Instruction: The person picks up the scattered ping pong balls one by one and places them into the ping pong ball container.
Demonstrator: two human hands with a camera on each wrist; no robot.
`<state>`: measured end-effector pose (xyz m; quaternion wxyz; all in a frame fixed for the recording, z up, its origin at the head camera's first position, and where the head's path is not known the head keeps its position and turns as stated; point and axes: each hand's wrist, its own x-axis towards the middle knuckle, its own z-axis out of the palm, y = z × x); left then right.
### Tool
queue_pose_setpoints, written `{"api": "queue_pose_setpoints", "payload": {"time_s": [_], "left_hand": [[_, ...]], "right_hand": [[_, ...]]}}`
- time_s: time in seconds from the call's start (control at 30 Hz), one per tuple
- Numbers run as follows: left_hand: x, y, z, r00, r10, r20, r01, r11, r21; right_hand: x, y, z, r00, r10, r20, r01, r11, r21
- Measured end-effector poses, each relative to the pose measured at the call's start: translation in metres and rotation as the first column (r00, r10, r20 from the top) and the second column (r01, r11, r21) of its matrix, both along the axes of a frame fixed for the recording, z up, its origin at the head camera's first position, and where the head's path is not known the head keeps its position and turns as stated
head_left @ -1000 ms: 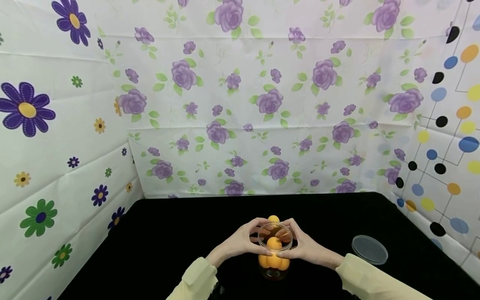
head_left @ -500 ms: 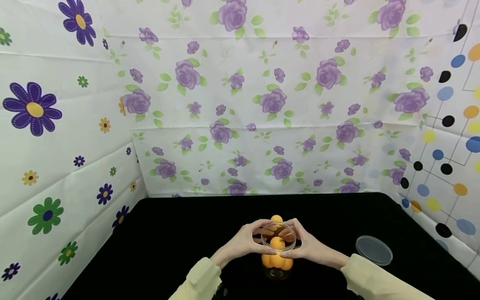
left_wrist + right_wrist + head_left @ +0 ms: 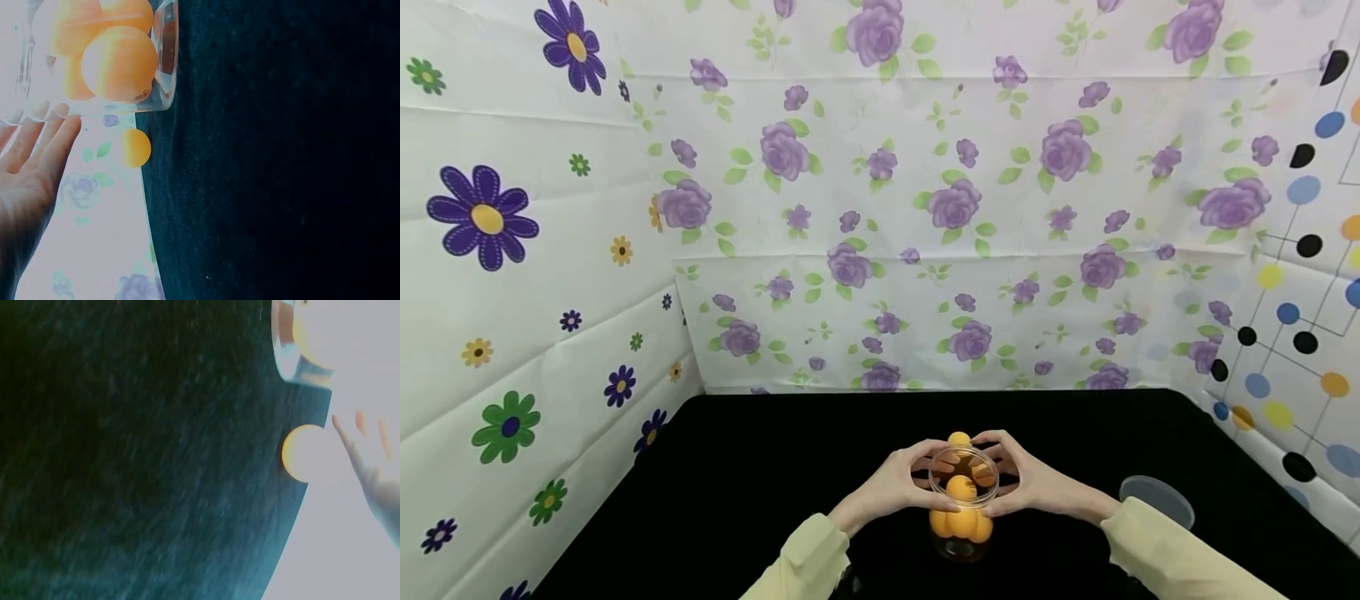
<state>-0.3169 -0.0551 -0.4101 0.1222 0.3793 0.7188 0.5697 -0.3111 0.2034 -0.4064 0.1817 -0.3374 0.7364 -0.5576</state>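
Note:
A clear jar stands upright without a lid, holding several orange ping-pong balls. My left hand grips its left side near the rim, thumb in front and fingers behind; the left wrist view shows those fingertips against the wall. Around the right side curves my right hand, its thumb by the front. In the overexposed right wrist view its fingertips look slightly apart from the wall. Behind the jar, a loose orange ping-pong ball lies on the table.
A round translucent lid lies on the black-covered table to the right, partly behind the right sleeve. Patterned cloth walls enclose the table at the back and both sides.
My right hand has loosened and drawn a little rightward from the jar. My left hand keeps its grip. The head view has turned slightly left, and the sleeve now covers part of the lid.

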Motion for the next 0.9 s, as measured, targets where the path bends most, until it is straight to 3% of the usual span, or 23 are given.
{"api": "queue_pose_setpoints", "payload": {"time_s": [0.33,0.9], "left_hand": [[0.000,-0.002,-0.001,1.000,0.006,0.004,-0.006,1.000,-0.002],[-0.003,0.000,-0.001,1.000,-0.014,-0.012,0.014,1.000,-0.008]], "right_hand": [[-0.008,0.019,-0.003,0.998,-0.047,-0.045,0.047,0.999,-0.006],[-0.022,0.034,-0.018,0.963,-0.185,-0.193,0.193,0.981,0.019]]}}
